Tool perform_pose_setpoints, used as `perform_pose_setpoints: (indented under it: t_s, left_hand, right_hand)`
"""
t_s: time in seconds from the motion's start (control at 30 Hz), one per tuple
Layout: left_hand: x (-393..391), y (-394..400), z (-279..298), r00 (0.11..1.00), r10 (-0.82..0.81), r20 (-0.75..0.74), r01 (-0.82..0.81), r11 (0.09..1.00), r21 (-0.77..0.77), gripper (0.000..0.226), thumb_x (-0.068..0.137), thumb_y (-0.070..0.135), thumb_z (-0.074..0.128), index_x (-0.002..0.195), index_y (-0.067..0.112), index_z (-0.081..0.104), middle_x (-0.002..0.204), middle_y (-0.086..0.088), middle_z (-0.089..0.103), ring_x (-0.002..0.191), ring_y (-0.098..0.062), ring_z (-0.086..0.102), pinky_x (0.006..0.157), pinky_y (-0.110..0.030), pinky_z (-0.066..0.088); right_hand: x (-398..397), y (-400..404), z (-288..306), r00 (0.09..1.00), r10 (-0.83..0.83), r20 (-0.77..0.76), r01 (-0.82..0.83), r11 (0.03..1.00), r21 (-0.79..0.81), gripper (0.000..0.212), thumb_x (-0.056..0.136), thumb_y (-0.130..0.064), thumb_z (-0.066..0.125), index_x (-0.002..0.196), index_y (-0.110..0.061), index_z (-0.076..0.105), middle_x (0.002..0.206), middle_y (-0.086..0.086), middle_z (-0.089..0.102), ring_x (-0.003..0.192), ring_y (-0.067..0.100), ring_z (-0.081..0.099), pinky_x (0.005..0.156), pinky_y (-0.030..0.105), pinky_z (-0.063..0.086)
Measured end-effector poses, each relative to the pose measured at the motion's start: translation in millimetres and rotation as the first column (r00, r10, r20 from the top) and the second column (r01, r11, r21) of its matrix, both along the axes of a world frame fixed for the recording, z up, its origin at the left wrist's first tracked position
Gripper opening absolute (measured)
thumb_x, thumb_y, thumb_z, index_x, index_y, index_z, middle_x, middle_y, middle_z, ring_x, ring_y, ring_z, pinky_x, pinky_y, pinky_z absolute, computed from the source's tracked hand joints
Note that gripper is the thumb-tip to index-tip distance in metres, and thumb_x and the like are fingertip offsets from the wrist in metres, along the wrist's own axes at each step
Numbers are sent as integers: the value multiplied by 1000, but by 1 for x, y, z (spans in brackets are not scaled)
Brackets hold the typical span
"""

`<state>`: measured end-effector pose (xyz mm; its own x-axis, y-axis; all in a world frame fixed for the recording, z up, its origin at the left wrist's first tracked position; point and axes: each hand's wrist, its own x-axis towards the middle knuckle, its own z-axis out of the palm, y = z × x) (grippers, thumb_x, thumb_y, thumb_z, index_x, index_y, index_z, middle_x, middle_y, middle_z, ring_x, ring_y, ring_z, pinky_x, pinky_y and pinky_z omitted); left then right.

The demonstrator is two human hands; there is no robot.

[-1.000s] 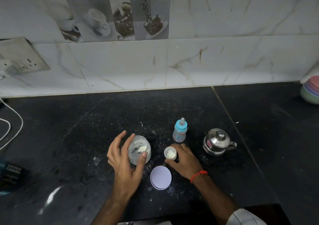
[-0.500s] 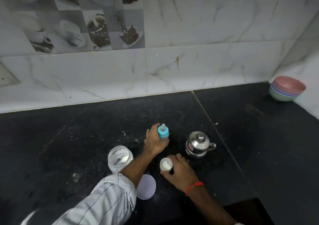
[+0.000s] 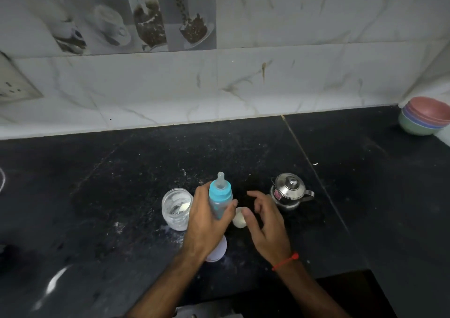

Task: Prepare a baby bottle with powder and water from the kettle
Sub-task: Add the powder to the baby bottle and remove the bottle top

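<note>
Over the black counter (image 3: 97, 220), the left hand (image 3: 207, 225) is wrapped around the blue-capped baby bottle (image 3: 220, 196), lifted between the powder jar (image 3: 177, 208) and steel kettle (image 3: 289, 191). Right hand (image 3: 267, 225) hovers loosely open, empty, above the small white cup (image 3: 239, 219).

Baby bottle (image 3: 220, 197): one, centre
Glass jar (image 3: 177, 208): one, left of the bottle
Lid (image 3: 217, 249): one, near side
Small white cup (image 3: 239, 217): one, centre
Steel kettle (image 3: 289, 191): one, right
Stacked bowls (image 3: 425, 115): about four, far right
Hands: two, left hand (image 3: 207, 222), right hand (image 3: 266, 222)
</note>
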<state>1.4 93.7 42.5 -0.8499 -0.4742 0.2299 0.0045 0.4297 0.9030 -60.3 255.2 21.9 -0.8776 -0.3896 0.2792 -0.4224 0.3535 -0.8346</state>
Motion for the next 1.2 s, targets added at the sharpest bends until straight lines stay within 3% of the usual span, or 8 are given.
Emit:
perform_pose_setpoints:
  t_s: [0.2, 0.37, 0.43, 0.53, 0.77, 0.87, 1.0, 1.2]
  left_hand:
    - [53, 7, -11, 990, -95, 106, 99, 995, -32, 54, 74, 45, 82, 117, 35, 51, 108, 15, 60, 97, -11, 65, 74, -30, 58]
    - [67, -5, -5, 949, -297, 105, 291, 954, 70, 42, 68, 31, 85, 95, 36, 53, 85, 9, 67, 69, -7, 65, 56, -32, 56]
    - [72, -13, 2, 890, -452, 55, 434, 879, 198, 41, 74, 20, 89, 106, 23, 65, 92, 2, 71, 78, -16, 68, 68, -44, 61]
    - [75, -19, 12, 838, -545, -15, 513, 779, 360, 44, 80, 23, 90, 119, 17, 70, 104, -1, 74, 93, -15, 70, 83, -32, 58]
    - [72, -28, 23, 851, -524, 39, 478, 802, 357, 50, 76, 39, 93, 118, 19, 74, 108, -9, 76, 96, -18, 72, 86, -34, 59]
    - [72, -24, 21, 855, -514, 65, 472, 825, 311, 53, 74, 40, 94, 121, 26, 74, 113, -6, 77, 101, -20, 73, 89, -34, 59]
    - [71, -17, 18, 880, -453, 146, 431, 889, 155, 57, 70, 49, 95, 121, 40, 71, 111, 4, 75, 101, -22, 74, 86, -40, 63]
    - [74, -22, 14, 881, -442, 167, 410, 891, 193, 64, 68, 53, 95, 125, 43, 67, 115, 6, 75, 105, -22, 74, 88, -36, 62]
  right_hand:
    - [18, -24, 44, 979, 202, 37, -205, 953, 223, 54, 75, -78, 64, 101, -31, 58, 86, -14, 71, 79, 3, 68, 66, 20, 53]
    - [33, -25, 50, 925, 325, -196, -325, 945, 32, 51, 82, -54, 70, 74, -5, 59, 63, 2, 63, 55, 19, 60, 54, 39, 52]
    - [34, -23, 57, 880, 432, -196, -435, 900, 27, 50, 81, -52, 73, 77, -4, 61, 65, 2, 64, 56, 18, 60, 55, 39, 51]
    - [25, -18, 74, 784, 620, -43, -619, 785, 34, 39, 82, -48, 83, 99, -17, 67, 87, -8, 68, 77, 10, 65, 69, 30, 55]
    - [6, 11, 97, 656, 747, 110, -743, 664, -80, 57, 89, -4, 79, 139, -17, 54, 135, 0, 60, 126, 26, 61, 106, 42, 52]
    - [10, 19, 98, 638, 748, 183, -755, 654, -45, 74, 89, -11, 79, 152, -22, 41, 147, -2, 52, 130, 23, 56, 111, 40, 48]
    - [13, 15, 101, 809, 569, 147, -587, 769, 254, 65, 82, -49, 84, 138, -36, 55, 119, -14, 61, 107, 5, 63, 89, 26, 56]
    - [4, 28, 103, 691, 712, 125, -722, 689, 65, 45, 88, -6, 80, 130, -19, 68, 132, -3, 59, 130, 21, 58, 108, 28, 48]
